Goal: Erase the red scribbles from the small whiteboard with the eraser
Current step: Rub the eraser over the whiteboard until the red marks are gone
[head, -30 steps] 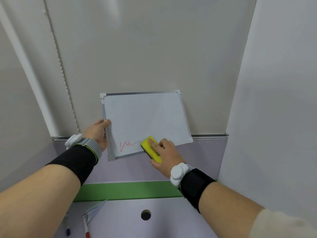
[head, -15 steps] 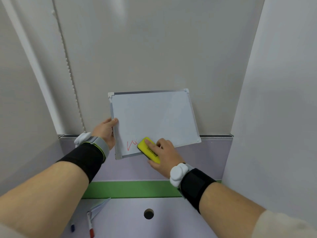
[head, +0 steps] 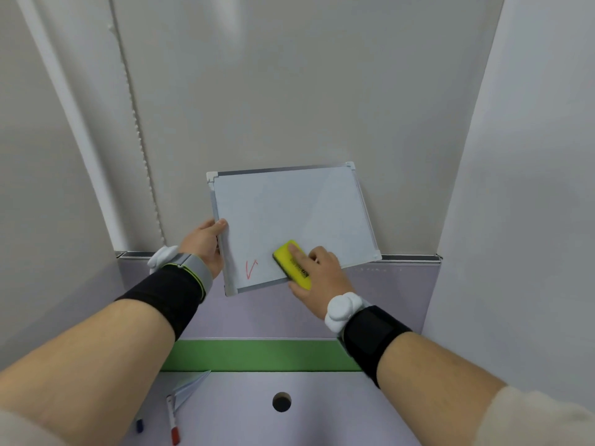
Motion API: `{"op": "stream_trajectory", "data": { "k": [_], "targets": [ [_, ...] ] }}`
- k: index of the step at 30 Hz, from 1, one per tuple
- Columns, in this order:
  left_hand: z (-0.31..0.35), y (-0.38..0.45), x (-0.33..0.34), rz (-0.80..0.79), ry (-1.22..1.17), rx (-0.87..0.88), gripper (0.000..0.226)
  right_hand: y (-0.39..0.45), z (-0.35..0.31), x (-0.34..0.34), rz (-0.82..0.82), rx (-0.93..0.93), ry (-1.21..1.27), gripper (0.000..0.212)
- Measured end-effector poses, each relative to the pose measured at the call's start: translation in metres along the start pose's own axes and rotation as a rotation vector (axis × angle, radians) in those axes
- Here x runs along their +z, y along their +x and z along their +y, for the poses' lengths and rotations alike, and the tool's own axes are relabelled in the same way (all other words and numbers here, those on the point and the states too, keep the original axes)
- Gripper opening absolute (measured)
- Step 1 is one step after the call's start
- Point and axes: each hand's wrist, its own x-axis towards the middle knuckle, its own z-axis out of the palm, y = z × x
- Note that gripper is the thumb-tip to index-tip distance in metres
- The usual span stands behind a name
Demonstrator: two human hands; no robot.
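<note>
The small whiteboard point(head: 289, 207) with a metal frame is held up in front of the wall, tilted. My left hand point(head: 206, 246) grips its left edge, thumb on the front face. My right hand point(head: 318, 272) presses a yellow eraser point(head: 291, 259) flat against the board near its bottom edge. A short red scribble point(head: 250, 268), shaped like a tick, shows in the board's lower left corner, to the left of the eraser. The upper part of the board is white.
Below lies a pale purple desk point(head: 322, 410) with a round cable hole point(head: 281, 401) and a green strip point(head: 257, 355) at its back. A red marker point(head: 172, 420), a blue marker point(head: 139, 424) and a folded paper point(head: 190, 386) lie at the lower left. Grey walls close in on both sides.
The eraser swept left along the bottom of the board and has come back right. The red scribble has shrunk from a long wavy line to a short tick.
</note>
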Motion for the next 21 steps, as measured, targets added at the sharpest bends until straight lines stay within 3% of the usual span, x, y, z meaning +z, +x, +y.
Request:
{"op": "stream_trajectory", "data": {
  "k": [2,7,14,18,21],
  "targets": [
    [0.001,0.000,0.001,0.001,-0.007,0.008,0.017,0.002,-0.003,-0.001,0.012,0.016,-0.014,0.073],
    [-0.002,-0.005,0.010,-0.022,-0.009,0.022,0.023,-0.005,-0.034,0.016,-0.071,-0.247,0.007,0.071],
    [0.002,-0.003,0.003,0.003,0.008,0.019,0.028,0.005,-0.004,-0.007,0.009,0.010,-0.019,0.072],
    [-0.003,-0.005,0.011,-0.009,0.018,0.022,0.026,-0.011,-0.035,0.011,-0.132,-0.268,-0.003,0.072],
    [-0.004,-0.005,0.013,-0.019,0.018,0.026,0.024,-0.006,-0.032,0.007,-0.101,-0.268,-0.020,0.071]
  ]
}}
